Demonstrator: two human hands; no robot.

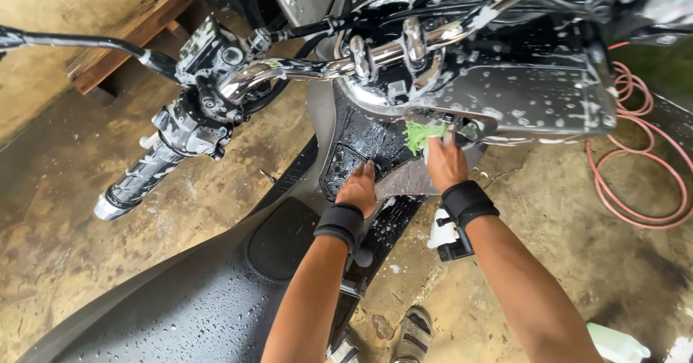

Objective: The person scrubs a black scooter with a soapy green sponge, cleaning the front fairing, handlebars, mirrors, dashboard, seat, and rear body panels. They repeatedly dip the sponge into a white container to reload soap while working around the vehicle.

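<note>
The right hand is closing its fingers around a green wash mitt, pressing it up against the underside of the motorcycle's soapy front cowl, just right of the centre of the scene. The left hand is lying flat, fingers together and holding nothing, on the dark wet panel just to the near left of the mitt. Both wrists are wearing black bands, and a small black device is hanging from the right one.

Above the hands, the chrome handlebar is running across the far part of the scene, flecked with foam. Its left grip is pointing down toward the near left, dripping suds. The black seat, beaded with water, is filling the near left corner.

On the wet concrete floor, a coiled pink hose is lying to the right. A white plastic bottle is sitting at the near right edge, and a sandalled foot is showing near the bottom centre.
</note>
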